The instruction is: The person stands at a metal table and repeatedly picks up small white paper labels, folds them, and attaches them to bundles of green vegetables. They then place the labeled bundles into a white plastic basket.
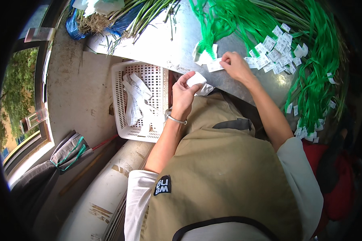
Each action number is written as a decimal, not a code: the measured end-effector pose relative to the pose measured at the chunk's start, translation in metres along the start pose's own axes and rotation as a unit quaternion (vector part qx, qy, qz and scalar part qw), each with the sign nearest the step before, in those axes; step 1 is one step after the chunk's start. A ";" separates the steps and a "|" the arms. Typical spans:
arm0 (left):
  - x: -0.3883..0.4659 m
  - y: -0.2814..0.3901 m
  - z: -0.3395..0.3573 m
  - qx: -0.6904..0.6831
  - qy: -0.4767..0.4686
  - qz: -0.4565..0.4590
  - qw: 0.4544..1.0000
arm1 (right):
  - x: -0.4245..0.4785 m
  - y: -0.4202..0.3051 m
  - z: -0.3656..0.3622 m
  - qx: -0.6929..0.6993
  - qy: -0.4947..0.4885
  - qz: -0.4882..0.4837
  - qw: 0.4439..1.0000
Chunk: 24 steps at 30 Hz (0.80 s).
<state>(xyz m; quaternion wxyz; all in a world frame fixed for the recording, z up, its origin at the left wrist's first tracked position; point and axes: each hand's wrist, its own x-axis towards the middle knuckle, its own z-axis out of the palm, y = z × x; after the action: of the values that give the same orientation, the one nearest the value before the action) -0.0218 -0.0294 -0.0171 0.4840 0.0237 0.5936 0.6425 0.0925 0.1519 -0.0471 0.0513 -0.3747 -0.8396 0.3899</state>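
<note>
My left hand (182,93), with a bangle at its wrist, grips a white paper label strip (196,79) in front of the apron. More of the strip hangs below the fingers at the table edge. On the metal table, the thumb and bent fingers of my right hand (237,67) pinch the right end of a white label (214,65). That label lies at the lower end of a bunch of green mesh net bags (212,34). Just right of my right hand lies a heap of printed white labels (279,49) attached to other green mesh bags (256,21).
A white plastic basket (117,99) below the table edge holds loose label strips (134,105). Long green stalks with roots (93,24) lie at the table's far left. More labelled mesh bags (312,96) hang at the right. A window (21,90) is at the left.
</note>
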 end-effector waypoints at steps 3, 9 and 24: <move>-0.005 0.003 -0.002 0.015 -0.017 0.057 0.998 | -0.011 0.011 -0.043 0.073 0.013 -0.017 0.997; -0.013 0.020 -0.005 -0.061 -0.055 -0.014 0.997 | -0.045 0.010 -0.109 -0.211 0.221 -0.136 0.943; -0.017 0.026 -0.005 -0.074 -0.022 -0.060 0.995 | -0.096 -0.087 0.006 0.213 0.031 -0.068 0.974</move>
<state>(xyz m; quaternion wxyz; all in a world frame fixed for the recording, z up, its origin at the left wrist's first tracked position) -0.0315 -0.0396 0.0111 0.5353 -0.0333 0.5340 0.6536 0.1077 0.0477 0.0292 0.1823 -0.3095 -0.7587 0.5435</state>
